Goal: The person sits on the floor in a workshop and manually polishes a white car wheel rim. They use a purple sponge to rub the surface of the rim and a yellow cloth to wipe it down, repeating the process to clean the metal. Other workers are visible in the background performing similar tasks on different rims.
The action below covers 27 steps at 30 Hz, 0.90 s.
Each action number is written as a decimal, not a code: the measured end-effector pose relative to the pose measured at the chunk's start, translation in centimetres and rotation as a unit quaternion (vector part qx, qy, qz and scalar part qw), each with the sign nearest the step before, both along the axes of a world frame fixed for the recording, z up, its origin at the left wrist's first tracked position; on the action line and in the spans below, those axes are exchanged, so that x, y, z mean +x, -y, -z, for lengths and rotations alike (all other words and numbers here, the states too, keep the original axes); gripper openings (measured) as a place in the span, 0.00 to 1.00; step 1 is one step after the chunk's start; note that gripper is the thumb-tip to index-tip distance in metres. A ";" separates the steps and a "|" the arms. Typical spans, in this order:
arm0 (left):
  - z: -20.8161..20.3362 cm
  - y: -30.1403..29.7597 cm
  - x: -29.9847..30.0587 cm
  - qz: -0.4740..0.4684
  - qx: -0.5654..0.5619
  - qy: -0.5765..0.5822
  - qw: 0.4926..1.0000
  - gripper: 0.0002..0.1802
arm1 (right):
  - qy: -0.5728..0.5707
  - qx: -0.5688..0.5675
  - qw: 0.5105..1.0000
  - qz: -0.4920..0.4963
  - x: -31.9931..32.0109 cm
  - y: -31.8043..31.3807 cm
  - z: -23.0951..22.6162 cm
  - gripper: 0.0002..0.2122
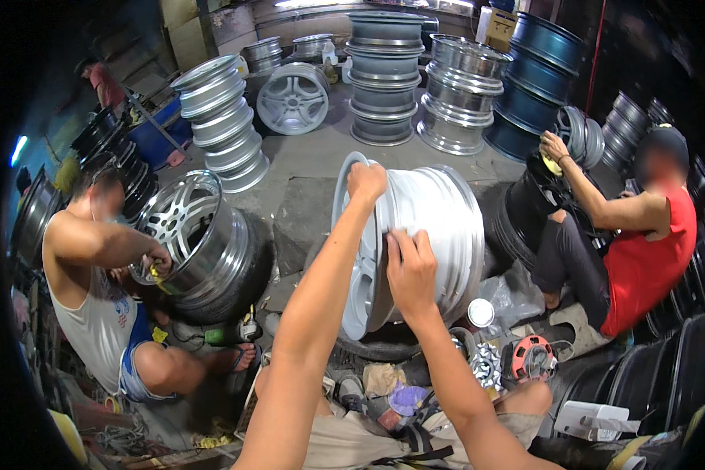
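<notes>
A silver-grey wheel rim [445, 235] stands on its edge in front of me, its spoked face turned to the left. Beneath it, a black tyre [380, 347] shows in part. My left hand [366, 182] is closed over the upper lip of the rim. Lower down, my right hand [412, 268] presses against the side of the rim just behind the lip. Its fingers are bent and drawn together, and whatever they may hold is hidden.
A person at left works on a polished rim [186, 215]; another, in red at right, handles a dark rim [525, 205]. Stacked rims [384, 74] line the back. Near my legs lie a white cup [480, 312], an orange cord reel [531, 358] and a green power tool [225, 335].
</notes>
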<state>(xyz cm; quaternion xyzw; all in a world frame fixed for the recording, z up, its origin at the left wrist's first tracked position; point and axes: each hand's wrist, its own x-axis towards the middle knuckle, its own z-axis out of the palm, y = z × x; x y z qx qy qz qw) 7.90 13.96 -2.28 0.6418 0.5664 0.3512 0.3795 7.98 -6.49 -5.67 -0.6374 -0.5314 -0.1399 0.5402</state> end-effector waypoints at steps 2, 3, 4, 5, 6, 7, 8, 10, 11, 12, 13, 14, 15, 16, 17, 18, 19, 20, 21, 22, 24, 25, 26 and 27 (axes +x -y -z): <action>0.4 -0.1 0.5 0.006 -0.020 0.038 0.999 0.28 | 0.020 0.032 0.999 -0.002 1.3 -2.4 -0.6 0.07; 0.8 -0.2 0.7 0.010 -0.024 0.041 0.999 0.28 | 0.036 0.033 0.999 0.008 1.3 -2.1 -0.5 0.07; 0.8 -0.9 0.1 0.005 -0.021 0.041 0.999 0.28 | 0.015 0.021 1.000 0.000 0.5 -1.4 -0.2 0.07; 0.8 -1.0 -0.5 -0.002 -0.010 0.017 1.000 0.28 | -0.007 0.007 1.000 -0.011 -0.6 0.3 0.6 0.07; 0.4 -0.9 -0.8 -0.002 -0.001 0.005 1.000 0.28 | -0.027 -0.011 0.999 -0.017 -1.3 1.6 1.4 0.07; -0.1 -0.4 -0.2 0.006 0.005 -0.002 1.000 0.28 | -0.047 -0.026 0.998 -0.017 -1.0 2.1 1.7 0.07; 0.2 0.2 0.0 0.016 0.007 -0.016 1.000 0.28 | -0.030 -0.015 0.999 -0.015 -0.8 1.7 1.6 0.07; 0.3 0.5 0.4 0.007 -0.005 0.021 1.000 0.28 | 0.009 0.009 1.000 -0.008 0.8 -1.0 -0.1 0.07; 0.3 0.1 0.3 0.008 -0.008 0.023 1.000 0.29 | 0.012 0.011 1.000 -0.004 1.3 -2.5 -0.9 0.07; 0.4 -0.1 0.4 0.010 -0.010 0.025 1.000 0.29 | 0.009 -0.003 1.000 0.000 1.3 -1.6 -0.9 0.07; 0.6 -0.5 -0.2 0.004 -0.003 0.015 1.000 0.29 | 0.004 -0.009 1.000 -0.006 0.5 -0.8 -0.6 0.07; 0.3 -0.5 -0.4 0.004 0.004 0.007 1.000 0.29 | 0.002 -0.018 1.000 -0.008 0.0 0.3 0.0 0.07; 0.3 -0.4 -1.0 0.001 0.008 -0.003 1.000 0.29 | -0.011 -0.013 1.000 -0.020 -0.7 1.5 1.4 0.06; 0.6 0.0 -0.7 0.008 0.006 -0.013 1.000 0.29 | -0.007 -0.008 1.000 -0.022 -0.4 1.5 1.4 0.06; 0.6 -0.1 -0.4 0.013 -0.003 0.002 1.000 0.29 | -0.003 -0.004 1.000 -0.024 0.0 1.2 1.2 0.06; 0.5 -0.4 -0.3 0.014 -0.009 0.010 1.000 0.29 | 0.001 0.001 1.000 -0.026 0.4 0.7 0.9 0.06; 0.5 -0.6 0.0 0.020 -0.017 0.015 1.000 0.29 | 0.019 0.009 0.999 -0.032 1.4 -0.5 -0.1 0.06; 0.3 -0.7 0.2 0.022 -0.022 0.022 0.999 0.29 | 0.015 0.003 0.999 -0.040 1.9 -0.4 -0.2 0.06; 0.5 -0.4 0.4 0.021 -0.015 0.018 1.000 0.29 | 0.012 -0.003 0.999 -0.048 2.4 -0.2 -0.2 0.06; 0.4 -0.7 0.1 0.019 -0.007 0.013 1.000 0.29 | 0.008 0.000 0.998 -0.065 2.5 -0.8 -0.7 0.06; 1.1 -1.4 -0.9 0.009 0.002 0.005 1.000 0.29 | -0.011 -0.002 0.996 -0.083 1.2 0.8 -0.1 0.07; 1.2 -0.9 -0.7 0.008 0.011 -0.015 1.000 0.29 | -0.012 -0.009 0.997 -0.080 1.2 1.6 0.2 0.07; 1.3 -1.2 -0.5 0.004 0.012 -0.001 1.000 0.29 | -0.013 -0.016 0.997 -0.077 1.3 1.9 0.2 0.07; 1.2 -1.4 -0.4 0.000 0.013 0.012 1.000 0.29 | -0.005 0.003 0.996 -0.088 1.9 0.8 -0.2 0.07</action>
